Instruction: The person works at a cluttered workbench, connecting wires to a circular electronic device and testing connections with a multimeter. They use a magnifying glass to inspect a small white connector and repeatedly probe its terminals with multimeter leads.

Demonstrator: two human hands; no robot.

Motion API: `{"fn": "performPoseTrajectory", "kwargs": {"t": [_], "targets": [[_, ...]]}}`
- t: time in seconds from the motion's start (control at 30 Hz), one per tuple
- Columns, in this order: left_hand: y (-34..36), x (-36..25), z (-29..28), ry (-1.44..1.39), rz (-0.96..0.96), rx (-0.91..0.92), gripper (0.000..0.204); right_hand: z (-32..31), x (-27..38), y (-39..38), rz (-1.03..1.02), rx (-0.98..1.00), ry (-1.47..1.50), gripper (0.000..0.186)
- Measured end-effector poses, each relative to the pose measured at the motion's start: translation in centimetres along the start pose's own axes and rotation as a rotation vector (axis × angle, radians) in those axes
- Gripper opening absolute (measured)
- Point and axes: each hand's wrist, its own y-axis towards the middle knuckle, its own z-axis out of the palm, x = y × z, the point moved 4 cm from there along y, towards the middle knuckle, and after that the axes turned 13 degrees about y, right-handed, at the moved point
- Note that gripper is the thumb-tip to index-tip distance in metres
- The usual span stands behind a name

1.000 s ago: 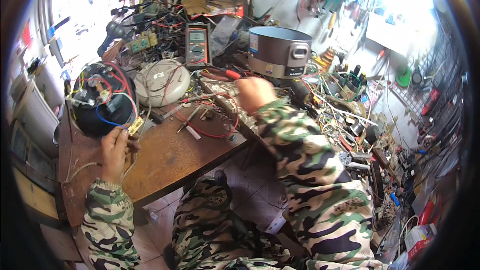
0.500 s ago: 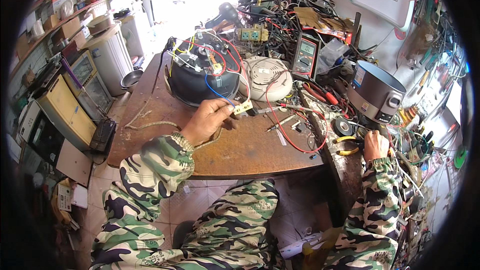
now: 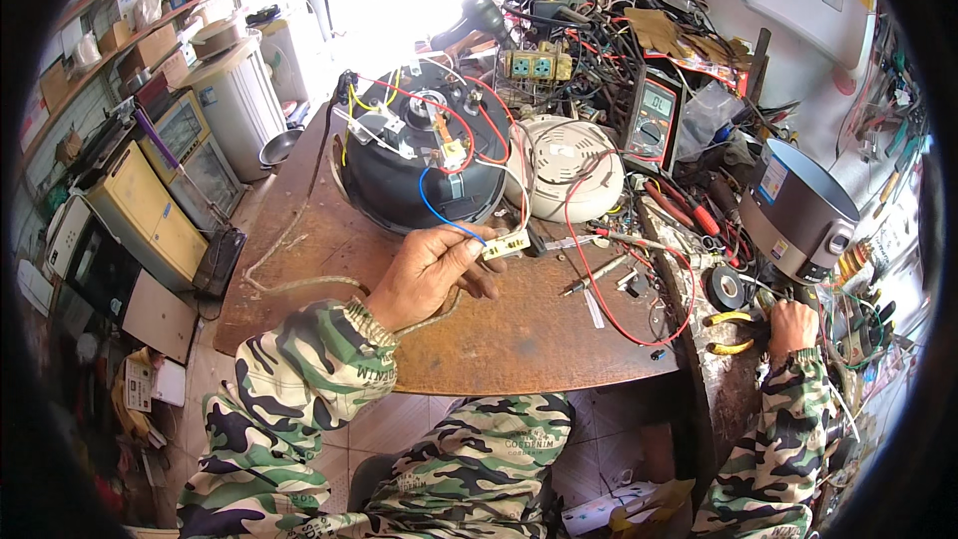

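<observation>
Left hand pinched a connector strip; right hand's grip was hidden

We saw the left hand (image 3: 436, 274) closed on a small pale connector strip (image 3: 506, 244), thumb and fingers pinching its left end, so that part was covered. The strip was held above the front of the table (image 3: 559, 339), just before an upturned black appliance body (image 3: 384, 180). We followed a blue wire (image 3: 426, 195) from that body down to the strip, but its very end vanished at the fingers. The tangle of leads on top hid some of the body's fittings from us.

At the right, the right hand (image 3: 793, 327) showed us mainly its back; its fingertips were out of sight, and we could not tell whether it gripped anything. Yellow-handled pliers (image 3: 728, 347) lay just beside it, their jaws obscured. Beyond stood a brown pot-shaped housing (image 3: 798, 210), its underside hard for us to make out among the clutter. A beige round cover (image 3: 574, 200) was partly hidden behind the black body. Glare washed out whatever lay past the table's far end.
</observation>
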Motion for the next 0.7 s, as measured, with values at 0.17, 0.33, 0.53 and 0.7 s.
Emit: {"fn": "performPoseTrajectory", "kwargs": {"t": [0.17,0.33,0.53,0.7], "targets": [[0.0,0.1,0.4,-0.032,0.019,-0.010,0.034,-1.2,-0.5,-0.1,0.063,-0.005,0.185,0.020],[-0.2,0.3,0.0,-0.065,-0.002,-0.032,0.036,-4.7,-1.6,-0.7,-0.048,-0.161,0.321,0.016],[0.2,0.4,0.0,-0.175,-0.029,-0.012,0.036,-11.0,1.3,-2.6,-0.283,-0.389,0.712,0.019],[0.2,0.3,0.2,-0.232,-0.042,-0.002,0.035,-16.6,7.8,-4.4,-0.333,-0.312,1.121,0.025]]}}
